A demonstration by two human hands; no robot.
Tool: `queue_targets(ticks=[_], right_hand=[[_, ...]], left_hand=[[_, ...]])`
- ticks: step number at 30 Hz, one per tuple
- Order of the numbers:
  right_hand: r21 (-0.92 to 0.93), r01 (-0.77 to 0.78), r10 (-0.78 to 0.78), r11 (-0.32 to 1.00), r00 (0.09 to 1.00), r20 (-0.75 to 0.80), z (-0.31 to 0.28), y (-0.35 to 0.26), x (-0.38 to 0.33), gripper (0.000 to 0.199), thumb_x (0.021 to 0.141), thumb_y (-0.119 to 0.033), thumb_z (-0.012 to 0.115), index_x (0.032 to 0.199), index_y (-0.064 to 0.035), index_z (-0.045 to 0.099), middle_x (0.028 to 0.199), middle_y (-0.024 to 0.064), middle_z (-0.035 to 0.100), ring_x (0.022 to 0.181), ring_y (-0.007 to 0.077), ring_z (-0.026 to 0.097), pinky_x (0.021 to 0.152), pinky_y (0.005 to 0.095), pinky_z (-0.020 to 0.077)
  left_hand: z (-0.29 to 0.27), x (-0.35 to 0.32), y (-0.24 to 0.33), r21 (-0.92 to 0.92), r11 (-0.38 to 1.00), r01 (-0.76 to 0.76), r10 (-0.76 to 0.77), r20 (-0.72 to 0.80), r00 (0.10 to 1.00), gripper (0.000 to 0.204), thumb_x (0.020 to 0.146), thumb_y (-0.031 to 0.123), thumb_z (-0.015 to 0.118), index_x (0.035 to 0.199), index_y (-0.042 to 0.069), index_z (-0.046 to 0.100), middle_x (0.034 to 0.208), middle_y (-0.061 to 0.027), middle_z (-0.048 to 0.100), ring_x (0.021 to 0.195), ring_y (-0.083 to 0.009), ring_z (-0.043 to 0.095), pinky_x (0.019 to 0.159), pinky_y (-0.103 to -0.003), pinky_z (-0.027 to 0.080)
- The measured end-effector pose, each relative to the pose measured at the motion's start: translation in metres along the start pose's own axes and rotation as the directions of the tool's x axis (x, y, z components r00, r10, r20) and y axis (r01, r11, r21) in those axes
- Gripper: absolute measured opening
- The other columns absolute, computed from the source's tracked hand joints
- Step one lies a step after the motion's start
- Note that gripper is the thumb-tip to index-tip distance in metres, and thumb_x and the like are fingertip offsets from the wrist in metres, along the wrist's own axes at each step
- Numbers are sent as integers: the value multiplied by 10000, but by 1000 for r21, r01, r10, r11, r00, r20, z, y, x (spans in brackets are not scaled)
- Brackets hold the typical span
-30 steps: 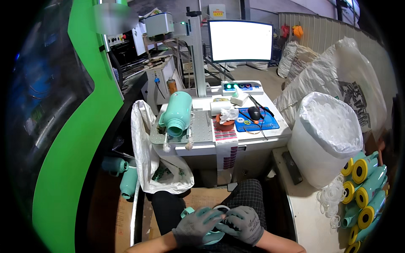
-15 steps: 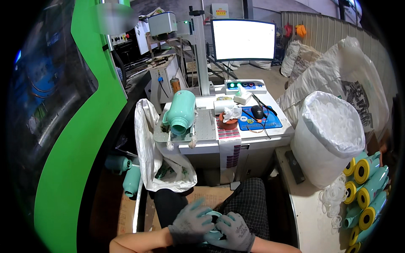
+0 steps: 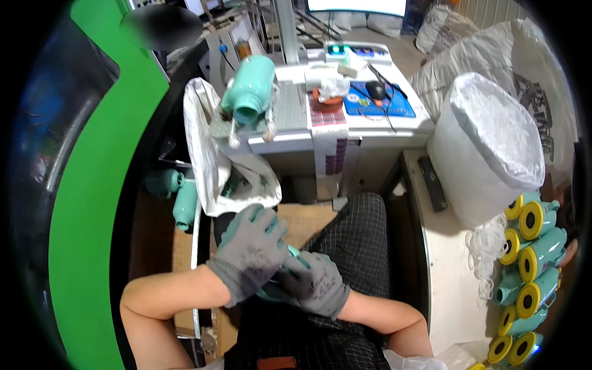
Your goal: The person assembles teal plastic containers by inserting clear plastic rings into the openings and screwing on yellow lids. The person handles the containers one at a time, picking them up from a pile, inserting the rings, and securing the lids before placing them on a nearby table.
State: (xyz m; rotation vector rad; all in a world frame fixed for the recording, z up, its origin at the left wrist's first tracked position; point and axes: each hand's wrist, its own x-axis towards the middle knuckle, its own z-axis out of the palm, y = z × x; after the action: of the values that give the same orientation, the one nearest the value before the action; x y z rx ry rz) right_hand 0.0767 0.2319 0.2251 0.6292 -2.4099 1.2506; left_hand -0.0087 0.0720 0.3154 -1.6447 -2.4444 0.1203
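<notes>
I wear grey gloves on both hands over my lap. A teal bottle body (image 3: 292, 251) is between them, mostly hidden by the gloves. My right hand (image 3: 311, 282) is closed around its side. My left hand (image 3: 250, 250) is above and to the left, its back toward me and fingers spread apart. Whether its palm touches the bottle I cannot tell. Ahead, another teal bottle body (image 3: 253, 83) with a side handle lies on a perforated metal plate (image 3: 290, 108), its mouth facing me.
A white sack (image 3: 203, 154) hangs at the desk's left front, near two teal bottles (image 3: 185, 206). At right stand a white bag of clear rings (image 3: 487, 160), loose rings (image 3: 487, 246) and several teal bottles with yellow bases (image 3: 531, 262). A green machine panel (image 3: 92, 185) borders the left.
My view has tilted down, so the desk sits higher in the picture. My left hand has lifted off the bottle's mouth region toward the left, fingers spreading; the right hand stays at the bottle.
</notes>
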Motion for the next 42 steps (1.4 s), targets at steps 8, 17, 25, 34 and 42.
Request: queue_targets(ticks=[8, 17, 25, 34, 42], right_hand=[[-207, 152, -157, 967, 988, -8, -9, 17, -18, 325, 693, -348, 878, 777, -88, 701, 886, 64, 662, 701, 233, 626, 595, 375, 516], [-132, 57, -93, 990, 953, -290, -23, 49, -80, 356, 706, -302, 910, 806, -95, 638, 919, 78, 664, 730, 250, 617, 646, 368, 505], [606, -795, 884, 17, 295, 362, -83, 12, -163, 910, 870, -266, 776, 1584, 62, 319, 1394, 185, 581, 1240, 228, 608, 1060, 366, 500], [691, -466, 825, 552, 426, -372, -103, 31, -188, 969, 928, -511, 718, 1626, -48, 231, 1488, 205, 487, 1274, 302, 583, 1034, 442, 516], [267, -616, 641, 741, 529, -556, -73, 66, -198, 1162, 820, -335, 825, 1660, 20, 104, 1613, 229, 341, 1453, 320, 414, 1202, 452, 346]], left_hand=[[10, 17, 1, -139, 990, 27, 9, 253, 967, 97, 809, 176, 707, 849, 93, 737, 943, -101, 697, 874, -266, 708, 707, -387, 577], [85, 16, -6, -622, 780, 68, -299, -275, 914, 592, 825, 208, 847, 1327, 11, 603, 1058, -132, 672, 923, -279, 684, 887, -380, 544], [147, 24, 72, -867, 497, 9, -188, -98, 977, 677, 857, 482, 788, 1307, 11, 603, 1199, -203, 674, 1105, -385, 663, 993, -479, 521], [289, 184, -96, -820, 198, 538, -829, 153, 537, 796, 828, 357, 884, 1361, -84, 489, 1245, -145, 613, 1054, -201, 629, 919, -318, 524], [311, 198, -67, -970, -224, 92, -655, 220, 723, 603, 783, 91, 887, 1316, -14, 625, 1173, -96, 732, 1006, -193, 700, 887, -334, 568]])
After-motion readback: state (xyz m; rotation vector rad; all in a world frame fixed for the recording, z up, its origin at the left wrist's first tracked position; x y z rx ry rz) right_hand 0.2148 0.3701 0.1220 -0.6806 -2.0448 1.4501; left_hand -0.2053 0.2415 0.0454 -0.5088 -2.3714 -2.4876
